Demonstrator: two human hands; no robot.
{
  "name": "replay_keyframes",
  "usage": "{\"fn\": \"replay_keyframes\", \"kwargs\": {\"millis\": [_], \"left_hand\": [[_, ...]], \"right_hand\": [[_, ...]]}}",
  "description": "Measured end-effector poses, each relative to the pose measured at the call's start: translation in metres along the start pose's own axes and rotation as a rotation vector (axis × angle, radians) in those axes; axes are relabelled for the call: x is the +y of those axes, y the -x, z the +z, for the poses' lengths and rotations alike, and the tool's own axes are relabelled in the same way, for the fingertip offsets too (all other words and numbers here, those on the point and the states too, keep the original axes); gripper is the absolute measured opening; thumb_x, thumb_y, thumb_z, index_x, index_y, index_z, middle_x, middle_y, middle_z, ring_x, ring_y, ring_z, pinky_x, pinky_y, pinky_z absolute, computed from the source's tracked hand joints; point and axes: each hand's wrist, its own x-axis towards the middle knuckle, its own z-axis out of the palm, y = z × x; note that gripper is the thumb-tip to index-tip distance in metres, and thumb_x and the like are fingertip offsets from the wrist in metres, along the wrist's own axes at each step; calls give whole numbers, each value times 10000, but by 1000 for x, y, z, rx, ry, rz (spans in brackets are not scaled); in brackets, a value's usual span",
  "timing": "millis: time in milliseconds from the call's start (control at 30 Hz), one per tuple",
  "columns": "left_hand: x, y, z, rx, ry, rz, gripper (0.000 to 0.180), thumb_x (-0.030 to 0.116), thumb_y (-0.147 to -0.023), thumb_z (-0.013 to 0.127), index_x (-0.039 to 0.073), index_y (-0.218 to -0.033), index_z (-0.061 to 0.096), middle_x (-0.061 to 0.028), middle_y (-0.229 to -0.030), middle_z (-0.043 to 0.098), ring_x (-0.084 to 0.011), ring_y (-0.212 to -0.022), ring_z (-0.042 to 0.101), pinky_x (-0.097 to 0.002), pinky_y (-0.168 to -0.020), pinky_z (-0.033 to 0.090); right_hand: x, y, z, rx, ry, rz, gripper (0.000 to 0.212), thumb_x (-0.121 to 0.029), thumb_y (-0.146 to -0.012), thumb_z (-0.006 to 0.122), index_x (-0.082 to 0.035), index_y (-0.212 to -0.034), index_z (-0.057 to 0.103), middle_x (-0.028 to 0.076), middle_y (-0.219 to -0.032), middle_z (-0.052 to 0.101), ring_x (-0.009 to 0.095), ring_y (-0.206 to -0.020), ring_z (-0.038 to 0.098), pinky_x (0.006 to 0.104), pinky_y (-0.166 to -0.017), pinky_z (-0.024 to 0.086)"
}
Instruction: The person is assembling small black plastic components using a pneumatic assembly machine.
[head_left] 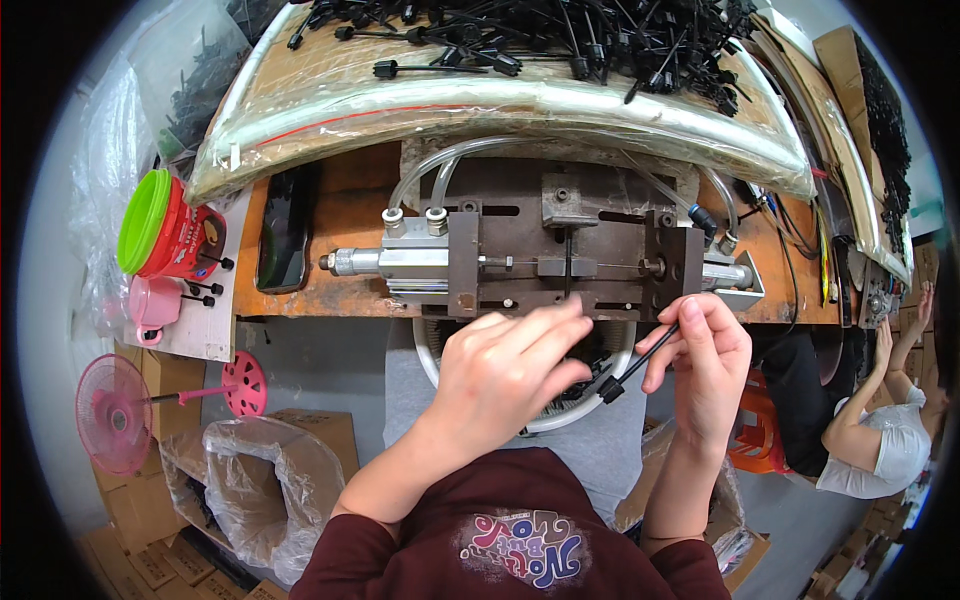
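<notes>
Between the thumb and fingers of my right hand [708, 365] is a thin black rod with a ribbed black head [632, 369], its head slanting down to the left. My left hand [500, 378] reaches over the front of a dark metal clamping fixture [520, 230], fingers stretched out and thumb apart. Its fingertips are close to a second black rod [569, 250] lying in the small middle block [550, 267]; whether they touch it I cannot tell. A silver air cylinder [415, 268] is mounted on the fixture's left, another [722, 274] on its right.
A tray lined with cardboard and plastic [480, 105] behind the fixture carries a heap of black rods [620, 35]. Below my hands is a white-rimmed basket [425, 360] of black parts. At left are a phone [285, 235], red tub [185, 235] and pink fan [113, 413]. Another person [880, 440] sits at right.
</notes>
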Motion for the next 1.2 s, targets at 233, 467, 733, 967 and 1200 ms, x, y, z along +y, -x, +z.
{"fn": "replay_keyframes", "kwargs": {"millis": [233, 467, 733, 967, 1200], "left_hand": [[21, 9, -9, 27, 341, 146, 302, 53, -707, 820, 20, -998, 746, -78, -973, 729, -204, -744, 690, -293, -602, 547], [21, 17, -15, -50, 279, 162, 331, 22, -689, 815, 16, -1012, 742, -92, -1055, 708, -218, -767, 685, -313, -625, 562], [30, 17, -16, -4, 270, 149, 315, 6, -709, 807, -19, -1014, 729, -146, -1186, 694, -243, -853, 724, -301, -690, 601], [32, 21, -14, 11, 286, 165, 239, 9, -718, 816, -32, -940, 738, -152, -1180, 699, -224, -818, 733, -300, -695, 615], [31, 25, -13, 43, 288, 190, 266, 12, -691, 838, -38, -935, 746, -157, -1191, 695, -224, -837, 735, -304, -711, 623]], "right_hand": [[5, 0, 9, -119, -73, 19, 228, -137, -1018, 553, 66, -940, 624, 175, -690, 676, 155, -455, 616, 233, -444, 477], [8, 1, 16, -157, -217, 129, 252, -167, -1021, 558, 63, -949, 631, 186, -731, 679, 148, -429, 588, 231, -412, 457], [9, 3, 19, -132, -173, 79, 247, -162, -1019, 570, 60, -934, 637, 163, -721, 673, 136, -433, 583, 222, -422, 448], [13, 8, 24, -79, -144, -8, 274, -178, -1041, 530, 57, -940, 628, 166, -732, 683, 127, -446, 583, 214, -424, 459], [7, 12, 27, -79, -135, -34, 292, -201, -1064, 480, 42, -954, 601, 167, -729, 687, 112, -438, 573, 200, -400, 448]]}}
